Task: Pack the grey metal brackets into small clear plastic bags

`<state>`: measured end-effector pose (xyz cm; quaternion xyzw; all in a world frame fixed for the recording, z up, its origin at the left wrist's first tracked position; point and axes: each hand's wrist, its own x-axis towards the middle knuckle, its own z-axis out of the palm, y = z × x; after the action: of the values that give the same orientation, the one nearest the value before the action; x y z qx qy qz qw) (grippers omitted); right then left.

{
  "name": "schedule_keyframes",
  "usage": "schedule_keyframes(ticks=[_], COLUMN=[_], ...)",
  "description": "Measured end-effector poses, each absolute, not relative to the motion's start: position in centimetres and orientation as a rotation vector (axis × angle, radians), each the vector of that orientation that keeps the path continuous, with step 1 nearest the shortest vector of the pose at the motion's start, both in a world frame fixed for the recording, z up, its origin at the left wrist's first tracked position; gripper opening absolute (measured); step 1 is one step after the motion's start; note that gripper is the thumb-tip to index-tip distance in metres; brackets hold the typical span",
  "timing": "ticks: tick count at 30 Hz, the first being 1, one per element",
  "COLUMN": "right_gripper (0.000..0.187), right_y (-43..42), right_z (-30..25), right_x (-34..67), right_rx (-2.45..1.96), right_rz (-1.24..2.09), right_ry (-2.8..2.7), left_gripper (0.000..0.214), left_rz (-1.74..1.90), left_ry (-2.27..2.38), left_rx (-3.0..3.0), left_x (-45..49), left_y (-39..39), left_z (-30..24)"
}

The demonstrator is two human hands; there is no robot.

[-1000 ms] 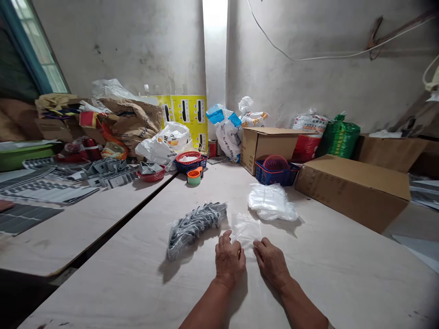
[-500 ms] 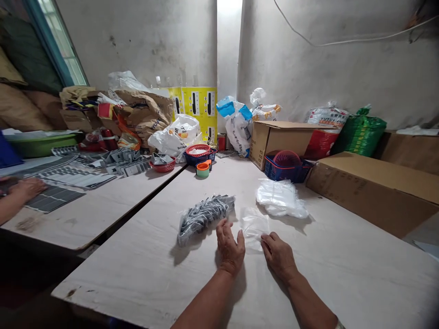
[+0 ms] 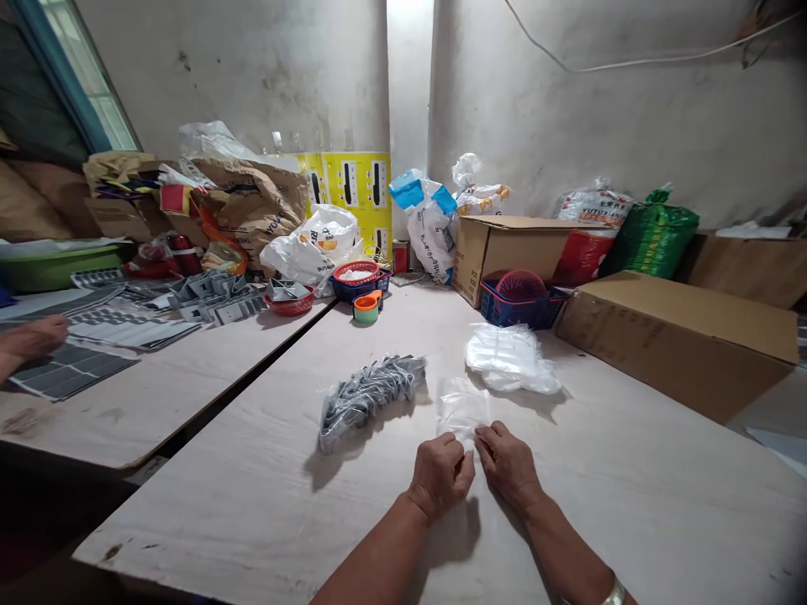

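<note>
A small clear plastic bag (image 3: 463,405) lies flat on the pale table, its near edge under my fingers. My right hand (image 3: 509,469) pinches the bag's near right part. At its near left my left hand (image 3: 441,475) is closed, with fingertips on or just at the bag's edge; the fingers hide what they grip. Left of the bag rests a row of dark grey pieces in clear wrapping (image 3: 371,397), apart from both hands. Behind the bag sits a stack of clear plastic bags (image 3: 512,360).
A cardboard box (image 3: 674,344) and a blue basket (image 3: 523,307) stand at the right. Farther back are a tape roll (image 3: 366,309) and a red basket (image 3: 291,300). A gap separates the left table (image 3: 170,378), where another person's hand (image 3: 34,339) rests by grey sheets.
My left hand has moved right to the bag's edge and its fingers have closed. My right hand stays at the bag. The view has shifted slightly.
</note>
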<state>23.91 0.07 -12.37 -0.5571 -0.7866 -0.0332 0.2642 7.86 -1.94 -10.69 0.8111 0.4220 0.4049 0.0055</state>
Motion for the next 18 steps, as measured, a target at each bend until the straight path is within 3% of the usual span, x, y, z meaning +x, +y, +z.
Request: schedule_keyframes(ticks=[6,18], right_gripper=[0.025,0.025], right_y=[-0.07,-0.1], right_z=[-12.04,-11.95], right_x=[23.85,23.84], right_rx=[-1.516,-1.539], right_rz=[-0.066,-0.064], right_ry=[-2.098,-2.072], left_gripper=[0.022,0.022], left_rz=[0.953,0.913], left_ry=[1.358,1.426], left_rx=[2.581,2.569], left_x=[8.1,8.15], left_y=[-1.97,-1.91], left_z=[-10.88,-10.9])
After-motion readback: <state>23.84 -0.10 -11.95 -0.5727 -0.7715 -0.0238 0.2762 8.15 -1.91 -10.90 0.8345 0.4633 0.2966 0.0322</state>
